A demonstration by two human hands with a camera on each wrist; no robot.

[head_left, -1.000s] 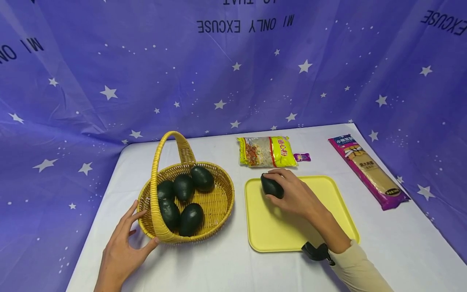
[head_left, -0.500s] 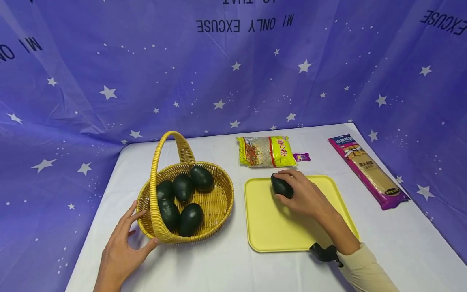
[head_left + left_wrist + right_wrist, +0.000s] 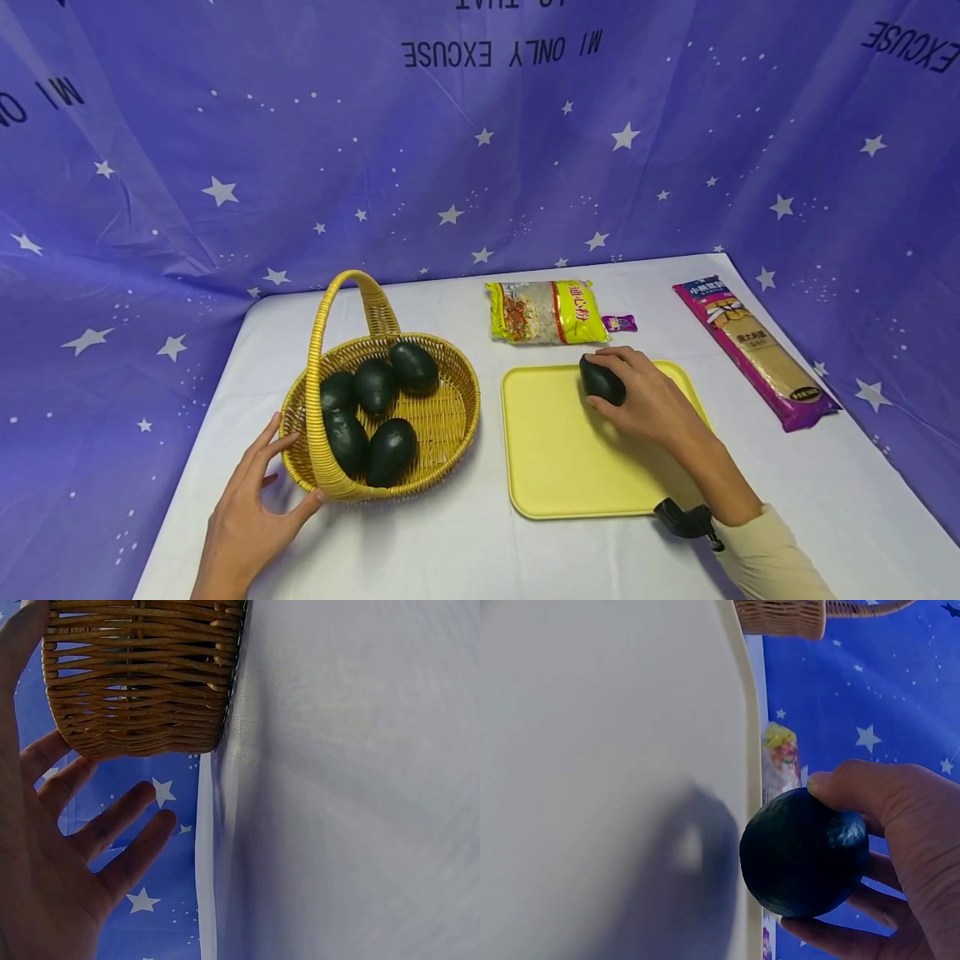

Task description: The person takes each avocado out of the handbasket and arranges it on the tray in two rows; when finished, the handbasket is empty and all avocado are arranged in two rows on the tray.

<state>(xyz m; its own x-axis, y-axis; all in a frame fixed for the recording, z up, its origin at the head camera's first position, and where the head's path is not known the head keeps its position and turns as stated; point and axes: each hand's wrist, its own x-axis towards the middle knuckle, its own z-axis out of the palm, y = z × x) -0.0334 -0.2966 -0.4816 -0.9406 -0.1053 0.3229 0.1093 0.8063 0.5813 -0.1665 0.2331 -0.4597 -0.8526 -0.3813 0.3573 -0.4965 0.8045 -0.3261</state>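
Observation:
In the head view a dark green avocado (image 3: 602, 381) is held by my right hand (image 3: 648, 404) above the far part of a yellow tray (image 3: 570, 467). The right wrist view shows the avocado (image 3: 804, 852) between thumb and fingers, its shadow falling on the tray. A yellow wicker basket (image 3: 450, 467) with a tall handle stands to the left, with several avocados (image 3: 392, 451) inside. My left hand (image 3: 251, 525) rests against the basket's near left side, fingers spread. From the left wrist, some fingertips meet the weave of the basket (image 3: 142, 697), while other fingers extend loosely below it.
Behind the tray lies a yellow pasta bag (image 3: 547, 312), with a small purple packet (image 3: 619, 323) beside it. A long purple noodle pack (image 3: 757, 350) lies on the right of the white-covered table (image 3: 450, 550). A blue starry curtain (image 3: 450, 167) hangs behind.
My right hand has moved to the right over the tray, carrying the avocado with it. The left hand stays at the basket, and the avocados in it keep their places.

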